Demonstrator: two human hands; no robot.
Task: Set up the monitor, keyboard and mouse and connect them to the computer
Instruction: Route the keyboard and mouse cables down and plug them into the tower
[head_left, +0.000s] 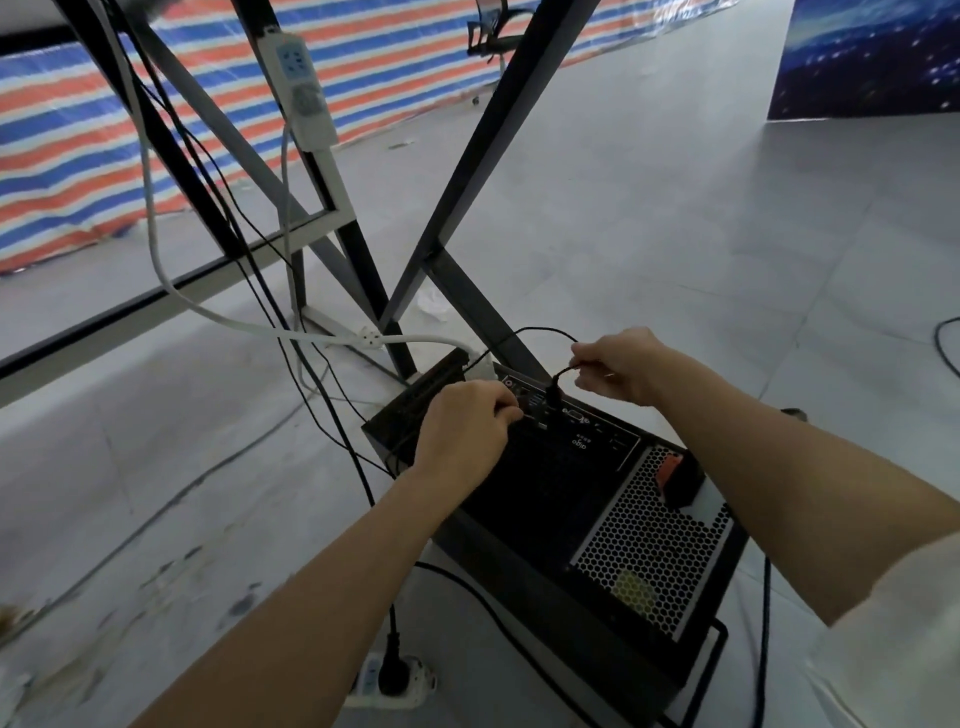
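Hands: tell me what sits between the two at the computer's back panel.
Head view: between left hand and right hand stands a black plug on its cable, over the computer ports.

Left hand (464, 426) presses curled fingers against the computer (582, 499) rear ports; right hand (618, 366) pinches a thin black cable (540, 332) just above a plug (552, 393) seated in the panel. Computer sits on the floor (727, 234) beside desk legs (467, 171).
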